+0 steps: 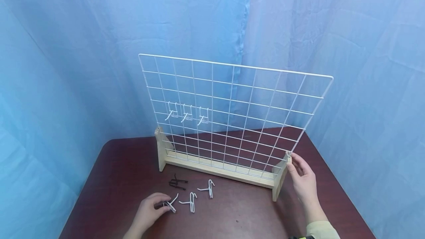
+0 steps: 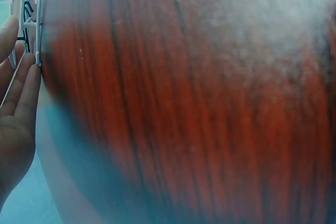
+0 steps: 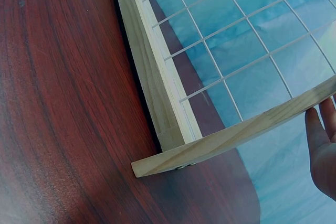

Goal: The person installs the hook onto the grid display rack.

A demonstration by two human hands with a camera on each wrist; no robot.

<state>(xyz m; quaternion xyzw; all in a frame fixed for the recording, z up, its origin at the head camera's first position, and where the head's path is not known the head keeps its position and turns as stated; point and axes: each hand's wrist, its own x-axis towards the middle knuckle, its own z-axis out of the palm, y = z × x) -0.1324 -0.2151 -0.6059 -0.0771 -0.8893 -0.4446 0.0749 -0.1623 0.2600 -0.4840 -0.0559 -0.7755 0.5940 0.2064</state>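
Observation:
My left hand (image 1: pixel 149 209) pinches a white wire hook (image 1: pixel 172 206) between thumb and fingers, low over the table. The left wrist view catches its fingers (image 2: pixel 26 85) close against a hook's white wire frame (image 2: pixel 39 30). With my right hand (image 1: pixel 305 185), I grip the upper part of the right wooden end piece (image 1: pixel 279 180), thumb on the near side. That piece belongs to a wooden stand (image 1: pixel 219 170) that holds a white wire grid (image 1: pixel 212 63) upright, leaning slightly. Three white hooks (image 1: pixel 186 117) hang side by side on the grid's left half.
Two more white hooks (image 1: pixel 192 203) lie on the dark red table (image 1: pixel 239 217), right of my left hand. A black hook (image 1: pixel 177 183) lies just beyond it. Blue cloth (image 1: pixel 99 47) encloses the table at the back and sides.

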